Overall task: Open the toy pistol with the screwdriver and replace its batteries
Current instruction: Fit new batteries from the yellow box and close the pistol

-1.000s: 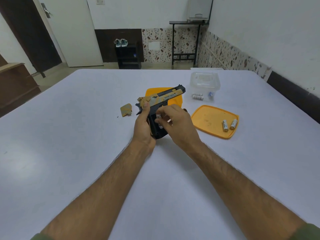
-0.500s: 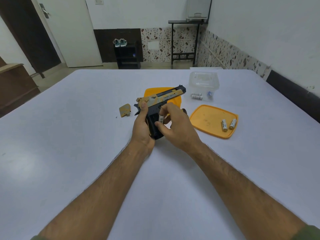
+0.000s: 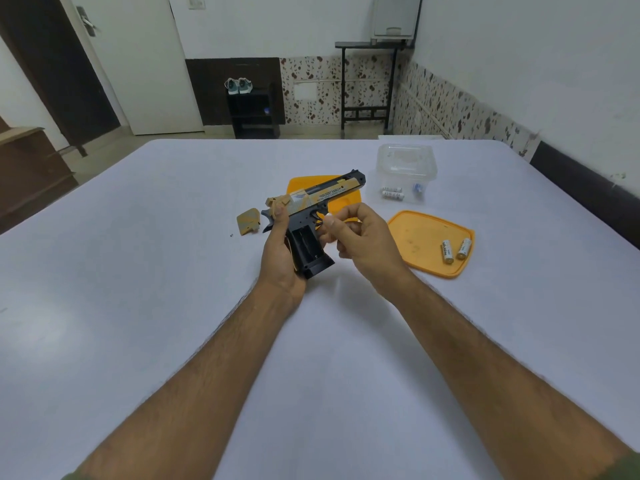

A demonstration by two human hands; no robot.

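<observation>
I see a wide pale tabletop filling most of my view, plain and matte, with both forearms reaching in over it. My left hand is wrapped around the back of the toy pistol, holding it above the surface with the barrel pointing away and to the right; the grip's battery bay faces up, open and dark. My right hand sits just beside the trigger area, thumb and forefinger pinching a small pale thing that looks like a battery, though I cannot tell for certain. The tan grip cover lies on the tabletop left of the pistol. An orange lid to the right carries two loose batteries. Behind it stands a clear plastic box with more cells inside, and another orange lid lies behind the pistol. Beyond the tabletop are white walls, a speckled tile skirting, a white door, a dark stand with shoes on it, and a black metal frame table.
</observation>
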